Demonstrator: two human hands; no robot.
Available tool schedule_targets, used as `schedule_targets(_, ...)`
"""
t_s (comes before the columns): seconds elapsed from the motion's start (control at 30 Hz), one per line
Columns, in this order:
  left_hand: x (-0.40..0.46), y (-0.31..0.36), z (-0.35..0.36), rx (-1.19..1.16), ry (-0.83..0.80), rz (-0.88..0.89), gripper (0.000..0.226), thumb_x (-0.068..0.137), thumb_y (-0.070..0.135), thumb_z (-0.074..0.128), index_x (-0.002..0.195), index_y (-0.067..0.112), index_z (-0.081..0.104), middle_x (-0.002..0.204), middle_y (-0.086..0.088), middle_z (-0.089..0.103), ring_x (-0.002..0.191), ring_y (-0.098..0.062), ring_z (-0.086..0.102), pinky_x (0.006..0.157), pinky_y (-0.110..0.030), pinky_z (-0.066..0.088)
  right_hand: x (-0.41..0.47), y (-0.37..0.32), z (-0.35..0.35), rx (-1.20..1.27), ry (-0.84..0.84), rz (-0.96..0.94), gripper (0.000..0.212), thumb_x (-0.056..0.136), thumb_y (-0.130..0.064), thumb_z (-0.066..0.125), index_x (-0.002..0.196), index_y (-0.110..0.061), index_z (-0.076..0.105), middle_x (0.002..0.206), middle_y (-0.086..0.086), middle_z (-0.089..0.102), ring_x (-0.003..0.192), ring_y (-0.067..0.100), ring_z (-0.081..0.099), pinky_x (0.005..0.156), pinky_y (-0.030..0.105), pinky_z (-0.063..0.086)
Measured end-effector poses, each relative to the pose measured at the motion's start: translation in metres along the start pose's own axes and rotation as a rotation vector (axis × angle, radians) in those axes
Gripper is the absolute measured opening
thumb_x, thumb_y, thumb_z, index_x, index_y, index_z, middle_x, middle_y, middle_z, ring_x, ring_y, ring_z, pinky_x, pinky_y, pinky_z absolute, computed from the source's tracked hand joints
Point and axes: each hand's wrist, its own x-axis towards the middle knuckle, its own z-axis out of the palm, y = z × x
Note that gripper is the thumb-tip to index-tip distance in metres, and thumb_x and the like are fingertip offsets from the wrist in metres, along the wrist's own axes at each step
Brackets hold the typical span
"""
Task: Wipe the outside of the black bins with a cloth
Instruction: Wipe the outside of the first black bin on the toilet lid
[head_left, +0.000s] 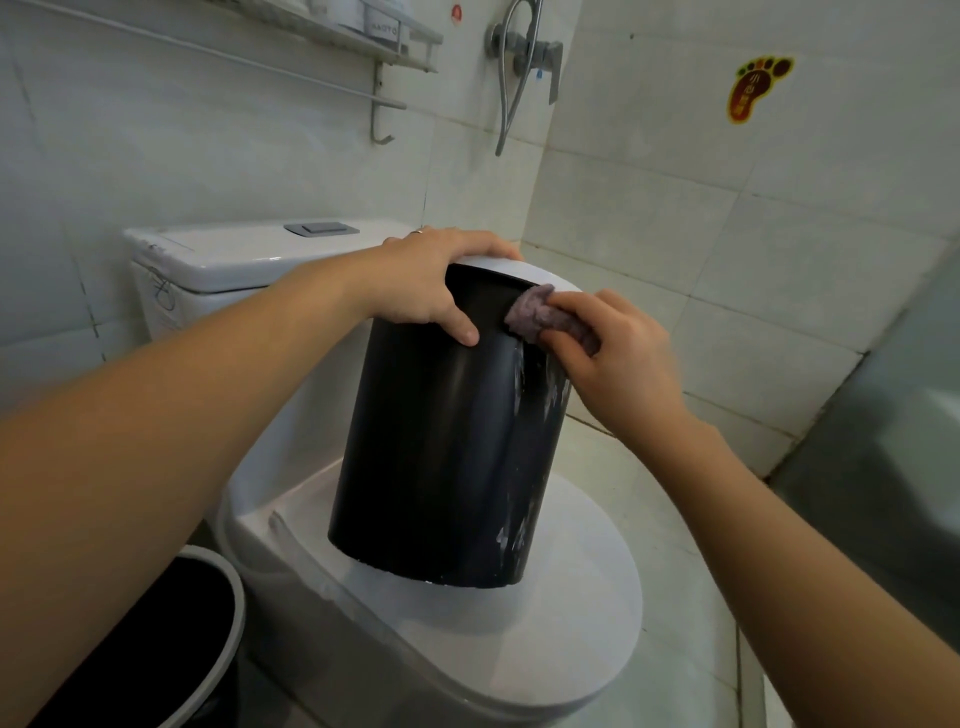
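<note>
At far left, low by the floor, I see a second black round bin with a pale grey rim (208, 623), only partly in frame. Next, the white ceramic toilet (571, 597) with its lid closed carries the tall black cylindrical plastic bin with a white rim (441, 467); the bin stands on the lid, tilted, its long axis running up and leaning toward the wall. My left hand (431, 280) holds the bin at the top, fingers curled over the rim and thumb pressed on the near black wall. To the right, my right hand (613, 353) pinches a small crumpled mauve cloth (535, 312) against the bin's upper right side, just below the rim. Pale streaks (519, 535) run down that right flank, directly below the cloth. I judge the coming stroke to be a downward wipe along the long axis; the right hand is the nearer one.
</note>
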Motion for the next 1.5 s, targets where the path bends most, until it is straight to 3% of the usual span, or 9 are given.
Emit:
schedule_targets(0.2,0.0,-0.002,0.0,-0.035,0.0,-0.008,0.083,0.064,0.022,0.089,0.128,0.057,0.047,0.135,0.01,0.053,0.123,-0.024,0.05,0.106,-0.049,0.042,-0.004,-0.003,0.001,0.039,0.022,0.025,0.028,0.089,-0.027,0.071,0.115,-0.019,0.069,0.095,0.002,0.065,0.082,0.022,0.06,0.069,0.034,0.048)
schedule_targets(0.53,-0.001,-0.002,0.002,-0.074,-0.001,-0.006,0.084,0.057,0.027,0.088,0.124,0.06,0.049,0.135,0.008,0.054,0.124,-0.025,0.05,0.106,-0.047,0.043,-0.048,-0.01,0.0,0.034,-0.101,-0.259,0.026,0.084,-0.016,0.071,0.11,-0.012,0.072,0.088,0.005,0.063,0.076,0.024,0.06,0.058,0.038,0.052)
schedule_targets(0.77,0.0,0.001,0.004,-0.057,0.014,-0.006,0.081,0.062,0.023,0.088,0.123,0.06,0.049,0.133,0.011,0.054,0.123,-0.024,0.05,0.106,-0.048,0.042,-0.012,-0.009,0.003,0.062,0.009,-0.015,0.028,0.088,-0.019,0.071,0.115,-0.015,0.07,0.099,0.005,0.065,0.084,0.025,0.062,0.07,0.037,0.051)
schedule_targets(0.9,-0.002,-0.003,0.002,-0.076,0.026,0.001,0.082,0.061,0.018,0.089,0.124,0.055,0.052,0.13,0.014,0.057,0.122,-0.021,0.053,0.106,-0.046,0.043,-0.044,-0.009,0.002,0.095,-0.086,-0.185,0.024,0.087,-0.019,0.068,0.11,-0.012,0.07,0.09,0.004,0.06,0.074,0.022,0.057,0.062,0.039,0.051)
schedule_targets(1.03,-0.003,-0.004,0.002,-0.098,0.028,-0.006,0.082,0.062,0.017,0.089,0.121,0.058,0.051,0.13,0.012,0.056,0.12,-0.021,0.053,0.105,-0.045,0.044,-0.067,-0.007,0.0,0.084,-0.212,-0.294,0.025,0.087,-0.019,0.068,0.111,-0.012,0.07,0.094,0.004,0.063,0.08,0.023,0.06,0.062,0.04,0.053)
schedule_targets(1.27,-0.002,-0.001,0.003,-0.111,0.021,0.016,0.08,0.062,0.015,0.089,0.116,0.06,0.051,0.129,0.011,0.057,0.118,-0.021,0.055,0.102,-0.046,0.047,-0.028,-0.013,0.003,0.077,-0.036,-0.062,0.028,0.088,-0.017,0.071,0.115,-0.013,0.069,0.094,0.006,0.063,0.08,0.024,0.06,0.065,0.044,0.052)
schedule_targets(1.5,-0.003,-0.004,0.003,-0.139,0.04,0.02,0.079,0.061,0.011,0.088,0.114,0.057,0.052,0.125,0.016,0.058,0.116,-0.017,0.055,0.104,-0.041,0.046,-0.086,-0.015,0.008,0.088,-0.164,-0.273,0.022,0.089,-0.019,0.067,0.109,-0.012,0.07,0.092,0.005,0.061,0.079,0.023,0.058,0.062,0.039,0.051)
